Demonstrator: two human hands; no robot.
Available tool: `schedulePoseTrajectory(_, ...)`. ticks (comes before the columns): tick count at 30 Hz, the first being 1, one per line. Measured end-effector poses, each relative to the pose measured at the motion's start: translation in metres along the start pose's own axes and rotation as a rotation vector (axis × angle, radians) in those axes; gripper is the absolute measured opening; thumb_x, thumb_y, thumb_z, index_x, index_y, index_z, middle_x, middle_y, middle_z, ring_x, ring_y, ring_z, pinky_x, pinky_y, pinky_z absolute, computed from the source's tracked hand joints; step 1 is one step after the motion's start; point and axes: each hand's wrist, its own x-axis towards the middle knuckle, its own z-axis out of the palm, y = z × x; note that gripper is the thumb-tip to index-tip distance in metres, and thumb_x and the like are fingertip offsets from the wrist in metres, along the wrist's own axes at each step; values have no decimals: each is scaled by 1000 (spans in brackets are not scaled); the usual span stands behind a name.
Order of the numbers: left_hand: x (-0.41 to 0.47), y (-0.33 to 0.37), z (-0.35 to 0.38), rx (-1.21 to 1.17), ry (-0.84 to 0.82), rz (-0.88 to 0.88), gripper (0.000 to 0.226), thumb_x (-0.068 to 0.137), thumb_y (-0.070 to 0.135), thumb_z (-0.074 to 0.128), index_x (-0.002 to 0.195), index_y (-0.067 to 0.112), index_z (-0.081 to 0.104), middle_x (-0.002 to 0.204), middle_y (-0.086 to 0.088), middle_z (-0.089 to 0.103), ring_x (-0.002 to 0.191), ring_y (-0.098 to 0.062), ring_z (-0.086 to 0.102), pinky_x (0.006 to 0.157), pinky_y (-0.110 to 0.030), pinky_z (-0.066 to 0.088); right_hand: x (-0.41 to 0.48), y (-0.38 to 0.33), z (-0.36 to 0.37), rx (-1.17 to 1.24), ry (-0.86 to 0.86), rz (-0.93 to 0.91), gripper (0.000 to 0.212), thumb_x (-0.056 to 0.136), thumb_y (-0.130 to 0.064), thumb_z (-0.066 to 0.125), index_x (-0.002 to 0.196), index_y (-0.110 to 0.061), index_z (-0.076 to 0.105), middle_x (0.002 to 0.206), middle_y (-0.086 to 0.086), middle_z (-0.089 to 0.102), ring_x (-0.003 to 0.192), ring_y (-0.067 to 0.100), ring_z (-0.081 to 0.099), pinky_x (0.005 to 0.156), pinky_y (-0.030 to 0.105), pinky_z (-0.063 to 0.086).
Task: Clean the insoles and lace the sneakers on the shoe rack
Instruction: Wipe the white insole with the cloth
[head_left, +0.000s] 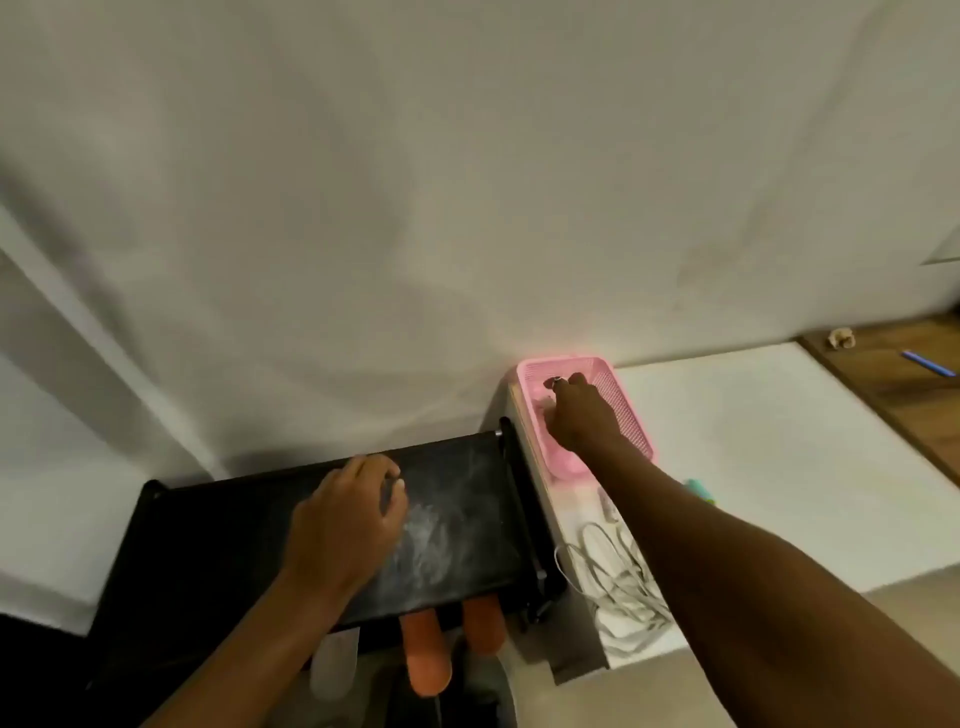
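The black shoe rack (218, 525) stands low against the wall, and white powder (441, 535) is smeared over the right part of its top. My left hand (348, 525) rests on that top beside the powder, its fingers loosely bent and holding nothing visible. My right hand (582, 415) reaches into a pink basket (631, 410) to the right of the rack, with its fingers curled down inside. Whether it grips something there is hidden. A heap of white laces (623, 587) lies on the white surface under my right forearm. Two orange insole-like shapes (426, 660) stick out from under the rack's top shelf.
A grey shape (335, 665) pokes out left of the orange ones. The pink basket sits on a white low unit (753, 467) along the wall. A wooden surface (893, 374) at the far right carries a blue pen (927, 362) and a small pale object (841, 338).
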Motion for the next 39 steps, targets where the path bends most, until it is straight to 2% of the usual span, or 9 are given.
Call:
schedulePoseTrajectory(4, -9, -28, 29, 29, -39, -16, 6, 93, 26, 62, 98, 24, 66, 86, 9, 65, 70, -9, 60, 50, -24, 52, 31, 2, 17, -35, -45, 11, 43, 98, -20, 58, 140, -20, 55, 130, 11, 56, 111, 32, 61, 90, 46, 55)
schedulePoseTrajectory(8, -22, -44, 39, 42, -35, 17, 19, 89, 31, 51, 95, 22, 67, 86, 9, 63, 72, -10, 58, 48, -22, 51, 44, 8, 26, 27, -8, -19, 22, 96, -11, 59, 112, -13, 73, 112, 11, 72, 94, 27, 68, 86, 43, 58)
schedulePoseTrajectory(13, -36, -43, 18, 33, -9, 0, 26, 90, 34, 46, 95, 20, 68, 88, 6, 65, 76, -14, 61, 50, -30, 55, 33, 2, 6, 181, 130, -5, 25, 93, 1, 60, 111, -8, 74, 110, 13, 74, 92, 27, 70, 86, 44, 59)
schedulePoseTrajectory(19, -75, -39, -33, 6, -38, -63, 13, 89, 26, 58, 96, 21, 68, 90, 5, 67, 79, -18, 62, 58, -35, 56, -56, -67, -32, 462, 233, -66, 29, 89, 1, 56, 109, -7, 76, 113, 11, 74, 106, 26, 67, 89, 18, 41)
schedulePoseTrajectory(24, -128, -53, -63, 14, -74, -132, 7, 91, 20, 63, 96, 21, 67, 89, 7, 66, 79, -16, 61, 60, -37, 56, -159, -143, -19, 721, 103, -101, 23, 94, -3, 61, 110, -12, 75, 101, -3, 70, 84, 5, 62, 69, -3, 40)
schedulePoseTrajectory(26, -145, -59, -70, 14, -78, -192, 5, 90, 21, 63, 94, 23, 66, 87, 9, 65, 80, -16, 61, 61, -35, 54, -190, -165, -6, 791, 56, -110, 19, 94, -6, 65, 109, -14, 75, 101, -4, 71, 82, -1, 61, 71, -1, 44)
schedulePoseTrajectory(30, -174, -68, -83, 0, -56, -309, 5, 89, 19, 64, 92, 23, 67, 87, 5, 67, 79, -18, 62, 60, -28, 43, -234, -193, 13, 903, -26, -99, 19, 94, -9, 68, 109, -16, 75, 104, -3, 74, 92, 7, 68, 87, 24, 57)
schedulePoseTrajectory(35, -196, -87, -76, -74, -147, -494, 7, 91, 23, 58, 91, 24, 65, 88, 2, 66, 80, -22, 63, 61, -29, 44, -256, -203, 23, 987, -50, -75, 18, 97, -15, 65, 113, -18, 72, 96, -15, 70, 91, -1, 66, 83, 15, 54)
schedulePoseTrajectory(39, -214, -114, -42, -166, -280, -776, 11, 94, 24, 56, 91, 22, 65, 86, 2, 63, 79, -23, 62, 59, -34, 47, -256, -196, 51, 1039, -70, -16, 18, 97, -15, 65, 108, -28, 70, 102, -11, 71, 96, 5, 67, 89, 27, 56)
